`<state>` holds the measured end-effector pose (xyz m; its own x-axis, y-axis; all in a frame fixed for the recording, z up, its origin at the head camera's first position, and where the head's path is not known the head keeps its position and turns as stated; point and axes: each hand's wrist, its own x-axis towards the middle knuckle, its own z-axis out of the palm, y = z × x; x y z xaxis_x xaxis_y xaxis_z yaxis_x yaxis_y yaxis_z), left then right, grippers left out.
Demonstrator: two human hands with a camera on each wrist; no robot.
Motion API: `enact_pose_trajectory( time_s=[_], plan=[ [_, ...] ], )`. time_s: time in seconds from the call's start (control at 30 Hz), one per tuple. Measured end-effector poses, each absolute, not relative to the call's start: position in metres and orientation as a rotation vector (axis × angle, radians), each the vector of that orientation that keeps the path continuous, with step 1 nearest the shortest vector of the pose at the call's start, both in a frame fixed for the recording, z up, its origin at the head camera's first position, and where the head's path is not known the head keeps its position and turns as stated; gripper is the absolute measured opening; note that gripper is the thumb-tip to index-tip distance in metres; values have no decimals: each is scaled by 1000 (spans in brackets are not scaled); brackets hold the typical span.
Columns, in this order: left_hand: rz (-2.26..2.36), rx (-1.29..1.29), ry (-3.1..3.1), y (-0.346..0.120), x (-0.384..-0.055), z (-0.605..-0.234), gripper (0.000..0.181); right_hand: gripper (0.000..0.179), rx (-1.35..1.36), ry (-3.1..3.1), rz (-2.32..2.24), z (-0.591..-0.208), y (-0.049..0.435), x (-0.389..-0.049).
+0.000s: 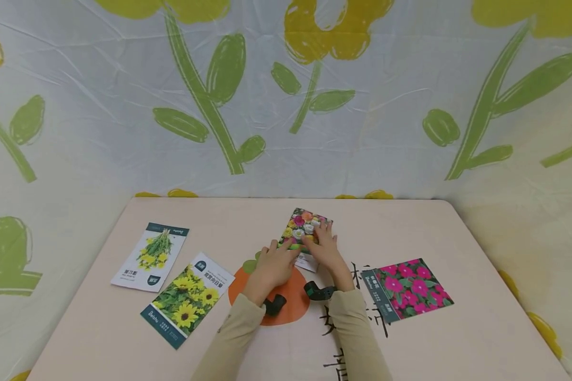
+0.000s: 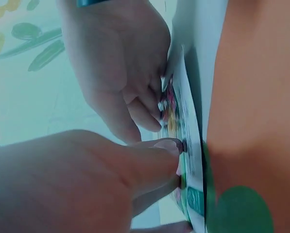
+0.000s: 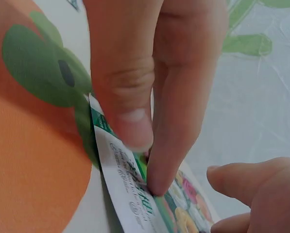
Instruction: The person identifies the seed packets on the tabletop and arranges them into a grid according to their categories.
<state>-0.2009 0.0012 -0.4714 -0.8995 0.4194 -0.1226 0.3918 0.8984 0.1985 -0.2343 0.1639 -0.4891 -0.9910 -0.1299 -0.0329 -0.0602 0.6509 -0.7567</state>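
Observation:
A seed packet [image 1: 297, 230] with pictures of multicoloured flowers lies at the back middle of the table, its white lower end over the printed orange. My left hand [image 1: 274, 264] touches its lower left part, fingers extended over the surface. Across its right side spreads my right hand [image 1: 326, 251], with fairly straight fingers. In the left wrist view, left fingertips meet the packet [image 2: 193, 165] along its near edge, and the right hand [image 2: 120, 53] is beyond. The right wrist view shows the left thumb and a finger at the packet's printed face [image 3: 130, 179].
A white packet with yellow flowers [image 1: 154, 256] and a sunflower packet [image 1: 188, 299] lie on the left. On the right is a pink-flower packet [image 1: 410, 290]. The pale table cover [image 1: 434, 233] has a printed orange [image 1: 286, 312] and black characters. Flowered cloth hangs around the table.

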Motion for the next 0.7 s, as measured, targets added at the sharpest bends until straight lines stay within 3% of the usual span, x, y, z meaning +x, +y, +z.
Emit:
enact_pose_trajectory(
  time_s=[0.2,0.4,0.7],
  plan=[
    [317,637,2966,-3,-204,-472,32,63,-186,2800,-1298,-495,166,-237],
    [363,672,2895,-2,-205,-473,39,51,-231,2817,-1329,-498,168,-239],
    [431,630,2844,9,-201,-476,40,67,-310,2700,-1127,-476,173,-230]
  ],
)
